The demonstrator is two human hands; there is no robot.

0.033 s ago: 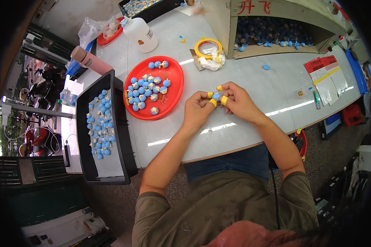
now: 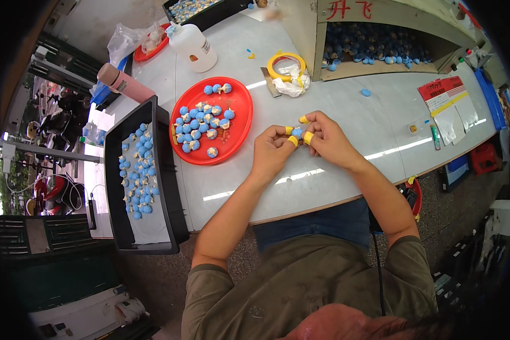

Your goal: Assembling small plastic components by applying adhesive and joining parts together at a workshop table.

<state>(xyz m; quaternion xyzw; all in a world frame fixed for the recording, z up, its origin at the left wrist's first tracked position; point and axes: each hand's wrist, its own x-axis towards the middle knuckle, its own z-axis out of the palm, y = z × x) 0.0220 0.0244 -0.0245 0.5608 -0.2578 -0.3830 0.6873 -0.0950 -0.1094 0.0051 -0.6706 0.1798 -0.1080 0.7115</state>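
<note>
Over the middle of the grey table, a small blue ball-shaped piece (image 2: 297, 132) is pinched between the fingertips of both hands. My left hand (image 2: 271, 148) is closed on its left side, with yellow tape on thumb and forefinger. My right hand (image 2: 328, 141) holds the other side, also with yellow-taped fingertips, its forefinger raised. Fingers partly cover the piece. Left of my hands, a red round tray (image 2: 241, 133) carries several blue balls (image 2: 195, 124) with cream-coloured parts. Further left, a black bin (image 2: 178, 218) holds more of these balls on a pale sheet.
A yellow tape roll (image 2: 273, 72) and crumpled white tissue (image 2: 292, 86) lie beyond my hands. A white jug (image 2: 195, 51) and a pink bottle (image 2: 131, 85) stand far left. A shelf (image 2: 379, 69) full of blue pieces is at the back. Papers (image 2: 447, 99) lie on the right.
</note>
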